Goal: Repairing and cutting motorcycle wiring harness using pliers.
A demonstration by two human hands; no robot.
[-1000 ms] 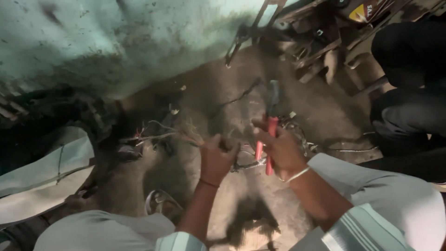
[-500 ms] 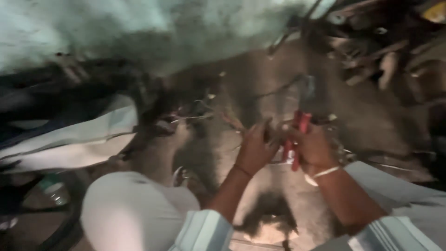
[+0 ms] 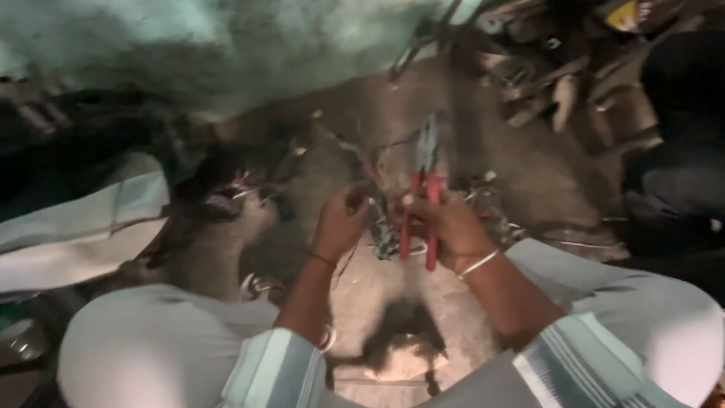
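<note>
Beside the pliers, on the floor: everything below is placed against that one tool.

Pliers [image 3: 421,198]: red handles, grey metal head pointing away from the person; held upright over the floor, at the middle of the view.

Right hand [image 3: 447,224]: fingers closed around the red handles, gripping them; a pale bangle [image 3: 479,264] sits on the wrist just below.

Left hand [image 3: 341,224]: just left of the pliers, fingers pressed together, pinching a thin wire; blur hides exactly where the wire ends. A dark thread band circles the wrist.

Wires [image 3: 385,230]: a loose tangle of thin strands between the two hands and just behind the pliers, some reaching toward the left hand.

Floor [image 3: 521,170]: bare brown concrete, dusty, beneath and around the pliers.

Scraps [image 3: 483,198]: bits of wire lying just right of the pliers.

Knees [image 3: 143,344]: the person's pale trousers fill the near corners, one knee left of the pliers, one right, with striped sleeves at the bottom edge.

Cloth [image 3: 83,223]: pale folded sheet well left of the pliers.

Metal parts [image 3: 544,72]: a dark heap beyond the pliers to the right, too blurred to tell apart.

Wall [image 3: 151,38]: greenish, stained, far behind the pliers.
</note>
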